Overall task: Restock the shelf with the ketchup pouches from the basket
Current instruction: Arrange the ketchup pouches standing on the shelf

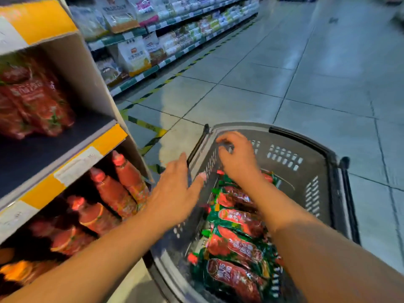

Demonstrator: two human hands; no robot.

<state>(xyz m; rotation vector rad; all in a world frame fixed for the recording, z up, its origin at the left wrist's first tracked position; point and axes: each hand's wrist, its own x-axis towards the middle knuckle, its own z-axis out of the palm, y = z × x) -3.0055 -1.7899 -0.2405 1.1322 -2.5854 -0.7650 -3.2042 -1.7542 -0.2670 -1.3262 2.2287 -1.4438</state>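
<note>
Honestly nothing here is readable. The ketchup pouches [235, 217] in the basket [293, 149] have white lettering on red, but it's smeared by blur. Same for the pouches on the shelf [65, 169]. The white bags [133, 55] across the aisle carry print and a small red logo, too fuzzy to make out.

Grey tiled floor [306, 68], yellow-black floor tape [150, 125], far stocked aisle shelving [175, 25]
</note>
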